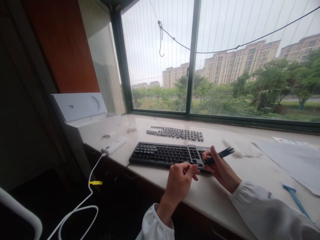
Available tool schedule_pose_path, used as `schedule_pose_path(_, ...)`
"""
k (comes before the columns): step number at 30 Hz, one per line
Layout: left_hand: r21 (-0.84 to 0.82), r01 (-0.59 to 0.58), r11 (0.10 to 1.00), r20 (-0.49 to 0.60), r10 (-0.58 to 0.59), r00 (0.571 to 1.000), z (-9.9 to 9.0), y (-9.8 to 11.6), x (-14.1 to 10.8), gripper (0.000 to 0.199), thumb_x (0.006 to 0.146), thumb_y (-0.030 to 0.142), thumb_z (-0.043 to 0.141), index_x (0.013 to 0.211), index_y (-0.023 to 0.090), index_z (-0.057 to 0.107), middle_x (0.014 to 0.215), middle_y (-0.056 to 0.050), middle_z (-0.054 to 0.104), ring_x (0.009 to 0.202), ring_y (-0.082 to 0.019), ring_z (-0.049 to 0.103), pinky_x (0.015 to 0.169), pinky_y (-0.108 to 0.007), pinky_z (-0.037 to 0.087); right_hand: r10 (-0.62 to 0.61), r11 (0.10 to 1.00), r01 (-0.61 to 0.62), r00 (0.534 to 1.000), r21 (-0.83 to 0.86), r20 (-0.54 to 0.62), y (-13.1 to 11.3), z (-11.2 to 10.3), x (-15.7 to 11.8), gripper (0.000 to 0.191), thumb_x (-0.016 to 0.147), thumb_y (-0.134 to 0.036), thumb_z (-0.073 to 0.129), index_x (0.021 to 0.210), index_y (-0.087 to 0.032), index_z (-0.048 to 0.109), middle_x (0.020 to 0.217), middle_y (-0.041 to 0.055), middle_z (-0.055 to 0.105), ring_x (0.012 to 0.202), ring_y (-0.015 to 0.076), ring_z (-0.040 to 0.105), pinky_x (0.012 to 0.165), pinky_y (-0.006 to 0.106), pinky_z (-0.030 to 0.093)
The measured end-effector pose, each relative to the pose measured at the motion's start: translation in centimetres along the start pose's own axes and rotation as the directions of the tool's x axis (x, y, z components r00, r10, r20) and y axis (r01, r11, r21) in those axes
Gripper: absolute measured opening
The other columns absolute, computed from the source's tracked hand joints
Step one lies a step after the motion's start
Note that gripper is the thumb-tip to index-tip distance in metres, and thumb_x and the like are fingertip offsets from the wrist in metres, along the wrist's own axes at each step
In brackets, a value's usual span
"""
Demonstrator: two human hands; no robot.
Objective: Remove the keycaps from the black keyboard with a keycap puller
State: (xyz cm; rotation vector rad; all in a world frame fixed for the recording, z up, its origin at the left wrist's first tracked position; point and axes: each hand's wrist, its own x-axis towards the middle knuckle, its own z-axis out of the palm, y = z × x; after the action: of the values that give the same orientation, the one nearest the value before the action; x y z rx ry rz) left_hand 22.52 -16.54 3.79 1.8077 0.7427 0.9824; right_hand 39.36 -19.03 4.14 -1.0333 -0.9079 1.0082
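Head view: right hand [220, 166], tool [220, 155] tip hidden, perhaps behind keyboard [162, 154].

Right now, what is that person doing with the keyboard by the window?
A person in white sleeves works at the near right corner of a black keyboard on the stone sill. The right hand holds a thin black tool; the left hand is beside its tip. Loose keycaps lie in rows behind the keyboard.
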Motion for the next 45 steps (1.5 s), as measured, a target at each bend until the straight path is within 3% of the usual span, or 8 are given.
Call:
schedule_pose_path(6,0.192,-0.053,0.980,-0.152,0.083,0.985,-1.8,-0.4,-0.6,0.041,0.092,0.051,0.042,0.084,0.022,0.069,0.066,0.002,0.069,0.053,-0.011,0.054,0.055,-0.023,0.036,-0.009,0.999,0.006,0.998,-0.049,-0.055,-0.2,-0.4,0.1,0.055,0.075,-0.071,0.056,0.065,-0.017,0.062,0.050,-0.0050,0.029,0.047,0.0080,0.024,0.049,0.024,0.031)
schedule_pose_path(9,0.374,-0.067,0.925,-0.230,0.163,0.960,-4.9,-2.0,-0.4,0.035,0.094,0.045,0.042,0.086,0.022,0.067,0.069,0.001,0.067,0.058,-0.012,0.057,0.061,-0.024,0.040,-0.001,0.998,-0.004,0.997,-0.068,-0.074,-0.1,-0.5,0.2,0.053,0.073,-0.069,0.060,0.065,-0.017,0.063,0.050,-0.0053,0.029,0.047,0.0076,0.023,0.049,0.025,0.033)
schedule_pose_path(12,0.631,-0.074,0.772,-0.280,0.316,0.906,-9.0,-4.0,0.6,0.030,0.094,0.038,0.043,0.089,0.022,0.067,0.084,-0.003,0.068,0.079,-0.017,0.059,0.074,-0.029,0.043,-0.002,0.997,-0.004,0.996,-0.079,-0.086,0.0,-0.5,0.2,0.047,0.070,-0.064,0.068,0.067,-0.017,0.063,0.052,-0.0055,0.029,0.048,0.0078,0.024,0.048,0.025,0.034)
schedule_pose_path(17,0.795,-0.070,0.603,-0.234,0.411,0.881,-13.6,-6.1,2.6,0.020,0.091,0.032,0.051,0.096,0.023,0.069,0.096,-0.005,0.064,0.094,-0.021,0.053,0.087,-0.037,0.042,-0.018,0.996,0.016,0.999,-0.087,-0.033,0.2,-0.7,0.4,0.040,0.067,-0.055,0.076,0.076,-0.018,0.066,0.056,-0.0042,0.033,0.053,0.0090,0.030,0.047,0.022,0.033)
schedule_pose_path(25,0.802,-0.041,0.596,-0.200,0.333,0.922,-14.0,-6.2,2.3,0.021,0.092,0.030,0.049,0.095,0.025,0.070,0.101,-0.004,0.060,0.100,-0.019,0.050,0.089,-0.035,0.041,-0.056,0.979,0.040,0.996,-0.201,-0.073,0.5,-0.9,0.7,0.040,0.062,-0.055,0.078,0.076,-0.019,0.067,0.070,0.0019,0.048,0.058,0.0120,0.038,0.047,0.024,0.040)
schedule_pose_path(33,0.780,-0.076,0.621,-0.154,0.309,0.939,-14.7,-6.5,2.2,0.022,0.093,0.029,0.048,0.097,0.025,0.069,0.101,-0.004,0.060,0.100,-0.020,0.049,0.089,-0.035,0.040,-0.095,0.963,0.070,0.992,-0.262,-0.084,1.3,-1.9,1.2,0.038,0.060,-0.051,0.081,0.077,-0.020,0.068,0.075,0.0037,0.053,0.062,0.0140,0.045,0.053,0.026,0.047)
schedule_pose_path(40,0.764,-0.069,0.642,-0.161,0.294,0.942,-14.8,-6.7,2.4,0.021,0.093,0.025,0.046,0.096,0.023,0.067,0.103,-0.004,0.061,0.101,-0.020,0.049,0.088,-0.035,0.039,-0.219,0.907,0.129,0.958,-0.400,-0.188,0.7,0.3,0.1,0.047,0.057,-0.061,0.077,0.074,-0.019,0.067,0.068,0.0033,0.052,0.060,0.0151,0.046,0.049,0.027,0.041)
schedule_pose_path(45,0.767,-0.064,0.639,-0.148,0.272,0.951,-14.9,-6.7,2.4,0.020,0.092,0.022,0.046,0.097,0.022,0.065,0.105,-0.004,0.061,0.102,-0.021,0.049,0.089,-0.036,0.038,-0.281,0.820,0.162,0.949,-0.549,-0.140,-0.3,3.1,0.8,0.050,0.065,-0.069,0.067,0.071,-0.019,0.065,0.056,-0.0004,0.045,0.053,0.0131,0.038,0.047,0.026,0.032)
